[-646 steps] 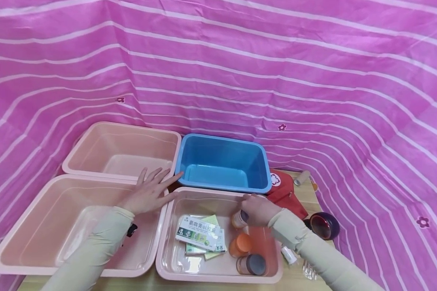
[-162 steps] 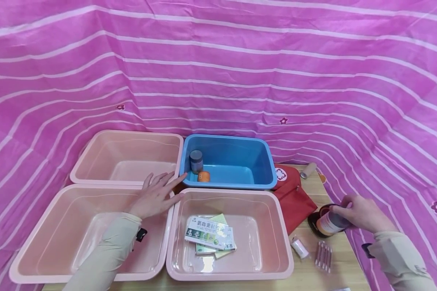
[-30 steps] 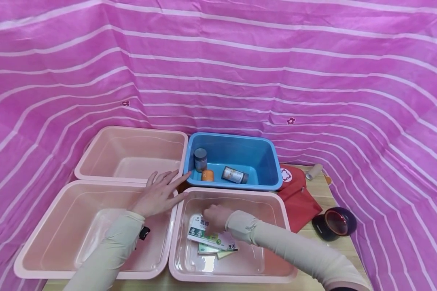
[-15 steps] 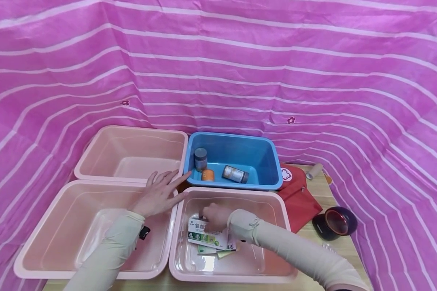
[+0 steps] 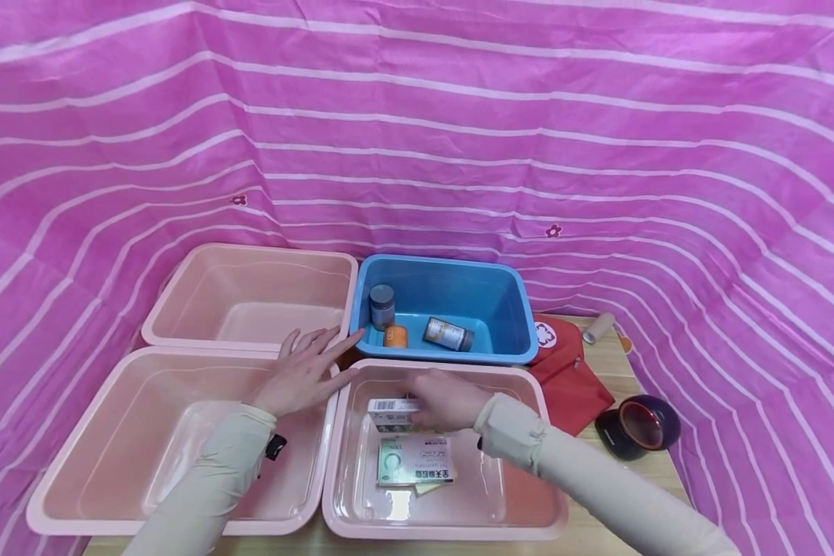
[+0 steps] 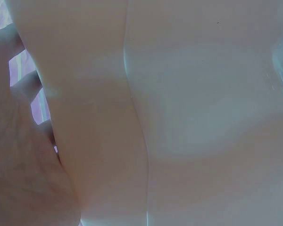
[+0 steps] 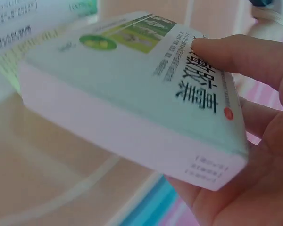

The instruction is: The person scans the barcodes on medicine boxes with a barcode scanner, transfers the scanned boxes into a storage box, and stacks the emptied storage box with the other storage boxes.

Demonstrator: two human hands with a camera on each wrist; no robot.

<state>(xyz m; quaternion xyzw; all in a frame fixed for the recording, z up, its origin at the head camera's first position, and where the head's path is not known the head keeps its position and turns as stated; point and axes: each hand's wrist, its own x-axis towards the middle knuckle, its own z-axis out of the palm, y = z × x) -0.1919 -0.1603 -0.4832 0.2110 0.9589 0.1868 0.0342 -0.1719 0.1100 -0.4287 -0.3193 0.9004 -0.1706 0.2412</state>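
My right hand [image 5: 448, 398] pinches a white medicine box [image 5: 388, 415] between thumb and fingers, tilted above the floor of the near right pink bin [image 5: 445, 533]. In the right wrist view the box's printed face [image 7: 132, 61] shows, the thumb lying over it. Below it in the bin lie a green-and-white medicine box [image 5: 415, 461] and a yellowish box [image 5: 431, 488], mostly covered. My left hand [image 5: 299, 378] rests with spread fingers where the bin rims meet. A dark-capped bottle [image 5: 382, 305], an orange-capped one [image 5: 395, 336] and a bottle on its side [image 5: 448, 334] are inside the blue bin [image 5: 452, 357].
Two more pink bins stand left, one at the front [image 5: 167, 528] and one behind [image 5: 250, 249]. Right of the bins are a red pouch [image 5: 570, 378], a black round object [image 5: 639, 427] and a small roll [image 5: 599, 328]. A striped pink cloth [image 5: 417, 154] encloses the table.
The white medicine box has been lifted off the stack and tilted up in my right hand, exposing the green-and-white box. Earlier, bottles moved from the pink bin into the blue one. My left hand stays put.
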